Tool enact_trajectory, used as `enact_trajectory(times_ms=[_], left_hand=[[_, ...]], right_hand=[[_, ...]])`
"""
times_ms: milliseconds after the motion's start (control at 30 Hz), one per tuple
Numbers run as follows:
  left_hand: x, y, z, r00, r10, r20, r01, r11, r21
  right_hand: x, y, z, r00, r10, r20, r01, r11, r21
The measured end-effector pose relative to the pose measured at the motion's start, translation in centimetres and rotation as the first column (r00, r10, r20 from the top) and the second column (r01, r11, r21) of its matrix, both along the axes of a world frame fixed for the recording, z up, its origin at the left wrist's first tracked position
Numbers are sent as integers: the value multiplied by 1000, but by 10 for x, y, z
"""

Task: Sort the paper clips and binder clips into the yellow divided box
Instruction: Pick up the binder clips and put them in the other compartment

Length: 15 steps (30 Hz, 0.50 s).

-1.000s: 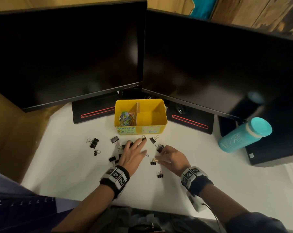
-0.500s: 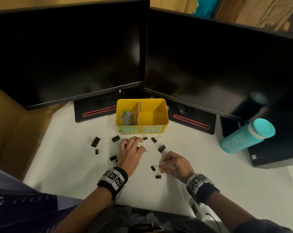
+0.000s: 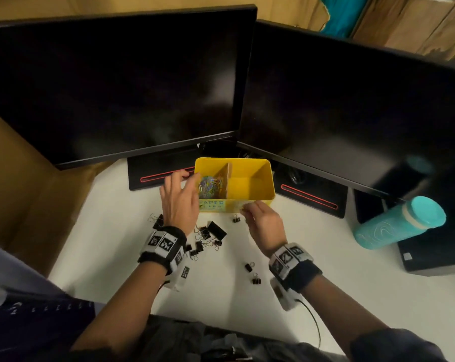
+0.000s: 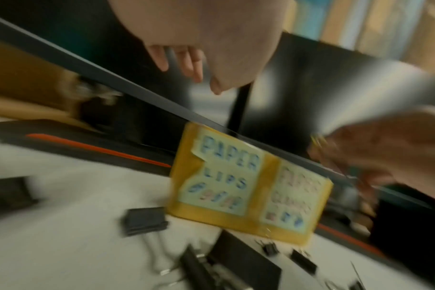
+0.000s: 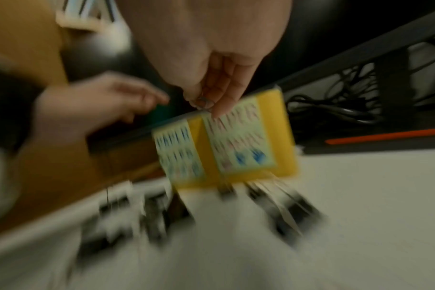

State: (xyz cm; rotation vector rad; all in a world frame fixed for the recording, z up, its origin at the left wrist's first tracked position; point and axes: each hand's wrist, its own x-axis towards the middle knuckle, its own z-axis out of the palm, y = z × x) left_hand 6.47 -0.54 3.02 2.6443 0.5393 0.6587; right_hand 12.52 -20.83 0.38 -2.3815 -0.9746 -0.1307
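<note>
The yellow divided box [image 3: 269, 178] stands on the white desk under the monitors. Its left compartment holds coloured paper clips [image 3: 210, 184]; its right compartment shows only bare bottom. My left hand [image 3: 187, 180] hovers at the box's left wall with loose, straight fingers [image 4: 184, 64] and nothing in them. At the box's front wall [image 5: 286, 137], my right hand [image 3: 244, 209] pinches a small yellowish clip [image 4: 318, 140] between thumb and fingertips [image 5: 219, 109]. Several black binder clips [image 3: 216, 229] lie scattered on the desk in front of the box, and two small ones [image 3: 252, 273] lie near my right wrist.
Two dark monitors [image 3: 142, 82] stand close behind the box, with black bases marked by red stripes [image 3: 310, 197]. A teal bottle [image 3: 399, 223] lies at the right, against a black case [image 3: 443, 244]. Brown cardboard [image 3: 25, 192] borders the desk's left side.
Both hands have left the desk and moved forward to the box. The left went from the binder clips to the left compartment; the right rose with a small clip pinched.
</note>
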Motion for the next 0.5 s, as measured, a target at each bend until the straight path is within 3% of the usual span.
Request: enact_trajectory(times_ms=[67,133,200,267,367,433,500], left_hand=[[-23,23,-8,993,110,32,-106,988,-113],[-43,54,-28,991,128,-50,-137,950,-280],[-60,79,-46,980,-8,-197,-82,892,-444],[-74,85,-55,926,-182,-331,-22,849,-529],[-86,75,-65,875,-300,-379,43,828,-559],[-89,56,-70,850,-376,-369,102,805,-585],[-89,36,-75,818,-449,-360,179,792,-584]], right_hand=[[15,41,32,1000,3,-8,-2,988,155],[32,74,48,999,12,-45,-5,989,145],[44,92,51,997,-2,-78,0,1000,-32],[41,95,48,999,26,32,-21,986,-166],[12,85,31,941,297,160,-278,952,-127],[-12,70,6,883,465,59,-442,869,-224],[-25,50,-18,886,440,-142,-457,785,-419]])
